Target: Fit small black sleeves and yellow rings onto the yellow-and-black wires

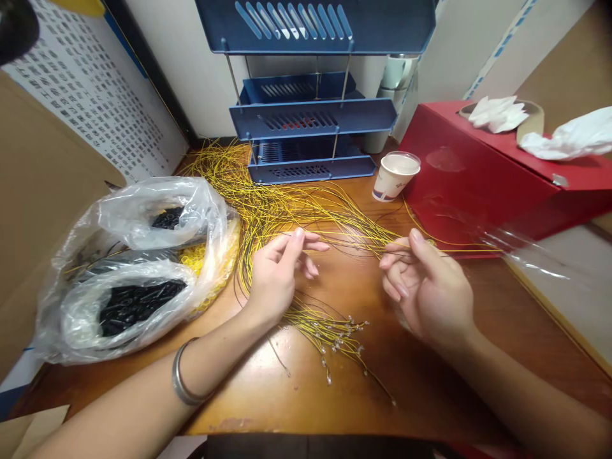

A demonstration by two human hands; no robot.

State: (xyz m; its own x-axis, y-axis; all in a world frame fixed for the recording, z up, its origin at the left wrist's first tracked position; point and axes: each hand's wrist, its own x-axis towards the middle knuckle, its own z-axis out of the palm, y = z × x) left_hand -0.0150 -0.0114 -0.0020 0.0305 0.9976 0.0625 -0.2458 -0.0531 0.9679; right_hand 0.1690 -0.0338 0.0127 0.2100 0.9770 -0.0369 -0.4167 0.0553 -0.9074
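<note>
My left hand (275,274) is above the middle of the table, its thumb closed against the index finger and the other fingers loosely extended. A thin yellow wire (344,234) appears to run from that pinch toward my right hand (428,284). The right thumb and index finger are pinched together at the wire, the other fingers curled; the exact contact is hard to make out. Behind both hands spreads a tangled bundle of yellow and black wires (268,207). Below my left hand lie more wire ends (329,331) with small clear tips.
A clear plastic bag (215,210) at left holds black parts (138,306) and yellow pieces (196,258). Blue tiered trays (313,121) stand at the back. A paper cup (396,178) is beside a red box (449,172) with crumpled tissue (500,113) on top.
</note>
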